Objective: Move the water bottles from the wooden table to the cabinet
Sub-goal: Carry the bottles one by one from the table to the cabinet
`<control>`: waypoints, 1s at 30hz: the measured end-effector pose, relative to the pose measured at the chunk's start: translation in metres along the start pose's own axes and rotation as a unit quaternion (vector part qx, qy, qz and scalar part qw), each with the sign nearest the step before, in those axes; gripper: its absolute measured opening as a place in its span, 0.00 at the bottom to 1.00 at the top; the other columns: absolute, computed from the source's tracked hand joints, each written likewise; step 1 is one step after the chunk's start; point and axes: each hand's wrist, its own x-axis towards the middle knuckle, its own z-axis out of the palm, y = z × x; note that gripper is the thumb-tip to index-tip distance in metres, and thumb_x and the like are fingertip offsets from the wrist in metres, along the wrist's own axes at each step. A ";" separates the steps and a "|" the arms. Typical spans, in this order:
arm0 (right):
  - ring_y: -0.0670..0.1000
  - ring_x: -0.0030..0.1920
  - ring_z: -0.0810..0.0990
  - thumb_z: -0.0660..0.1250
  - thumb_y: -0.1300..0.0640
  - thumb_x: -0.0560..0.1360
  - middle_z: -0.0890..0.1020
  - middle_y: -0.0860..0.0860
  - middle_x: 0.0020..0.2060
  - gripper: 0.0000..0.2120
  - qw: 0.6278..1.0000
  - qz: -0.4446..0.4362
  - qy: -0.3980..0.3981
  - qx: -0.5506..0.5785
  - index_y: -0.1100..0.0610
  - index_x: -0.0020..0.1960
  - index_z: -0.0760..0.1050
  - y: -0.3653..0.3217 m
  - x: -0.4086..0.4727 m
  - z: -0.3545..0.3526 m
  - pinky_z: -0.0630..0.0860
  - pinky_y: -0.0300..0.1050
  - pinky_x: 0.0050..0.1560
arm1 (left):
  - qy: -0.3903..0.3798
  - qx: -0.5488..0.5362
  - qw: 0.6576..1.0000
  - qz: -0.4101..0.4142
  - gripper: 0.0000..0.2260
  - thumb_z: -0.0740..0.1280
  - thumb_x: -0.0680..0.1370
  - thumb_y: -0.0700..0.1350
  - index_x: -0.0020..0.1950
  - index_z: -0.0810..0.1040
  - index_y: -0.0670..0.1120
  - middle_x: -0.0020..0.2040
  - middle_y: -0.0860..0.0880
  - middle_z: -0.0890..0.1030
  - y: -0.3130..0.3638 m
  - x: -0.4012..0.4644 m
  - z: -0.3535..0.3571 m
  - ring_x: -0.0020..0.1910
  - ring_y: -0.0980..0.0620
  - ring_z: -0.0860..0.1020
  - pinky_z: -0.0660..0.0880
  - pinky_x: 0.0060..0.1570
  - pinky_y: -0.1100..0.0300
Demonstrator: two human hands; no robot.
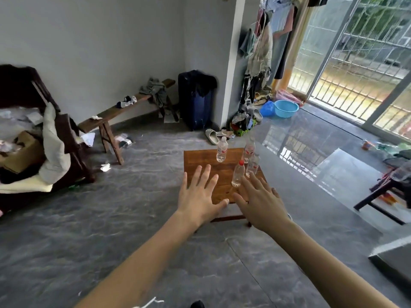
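A small wooden table (200,161) stands on the grey floor ahead of me. Several clear water bottles stand upright on it: one with a white cap (222,150) at the far edge, one with a red cap (238,174) nearest me, and two more (249,150) (253,165) at the right. My left hand (198,194) hovers over the table's near left part, fingers spread and straight, holding nothing. My right hand (260,203) is stretched out flat just below the red-capped bottle, empty too. No cabinet is recognisable in view.
A wooden bench (124,112) with clothes stands by the back wall, a dark suitcase (195,101) beside it. A cluttered dark chair (33,134) is at the left. Slippers, a blue basin (285,108) and hanging laundry sit near the glass doors. A dark stool (378,196) stands at right.
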 end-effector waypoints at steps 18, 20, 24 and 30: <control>0.55 0.81 0.47 0.48 0.35 0.81 0.48 0.48 0.81 0.33 0.999 0.031 -0.021 0.007 0.46 0.81 0.46 0.125 0.203 -0.022 0.51 0.61 0.78 | -0.040 -0.006 0.999 0.027 0.37 0.50 0.79 0.70 0.84 0.48 0.54 0.84 0.51 0.36 0.049 0.243 0.009 0.82 0.51 0.35 0.34 0.78 0.41; 0.54 0.81 0.48 0.48 0.35 0.81 0.48 0.48 0.81 0.32 0.999 0.026 -0.025 0.015 0.46 0.81 0.46 0.142 0.234 -0.024 0.51 0.61 0.78 | -0.047 -0.019 0.999 0.010 0.37 0.51 0.79 0.70 0.84 0.49 0.54 0.84 0.51 0.36 0.058 0.270 0.014 0.82 0.51 0.35 0.34 0.78 0.41; 0.53 0.81 0.47 0.46 0.34 0.80 0.48 0.49 0.81 0.33 0.998 0.025 -0.050 0.026 0.47 0.81 0.46 0.173 0.289 -0.016 0.50 0.60 0.78 | -0.068 -0.023 0.997 0.002 0.37 0.52 0.79 0.69 0.84 0.47 0.54 0.84 0.51 0.37 0.075 0.313 0.029 0.82 0.53 0.34 0.35 0.79 0.42; 0.52 0.81 0.46 0.46 0.35 0.80 0.48 0.49 0.81 0.33 0.996 0.020 -0.074 0.037 0.48 0.81 0.48 0.198 0.344 0.028 0.50 0.58 0.78 | -0.090 -0.028 0.996 -0.012 0.37 0.52 0.80 0.69 0.84 0.48 0.53 0.84 0.51 0.39 0.079 0.371 0.065 0.82 0.53 0.37 0.37 0.80 0.43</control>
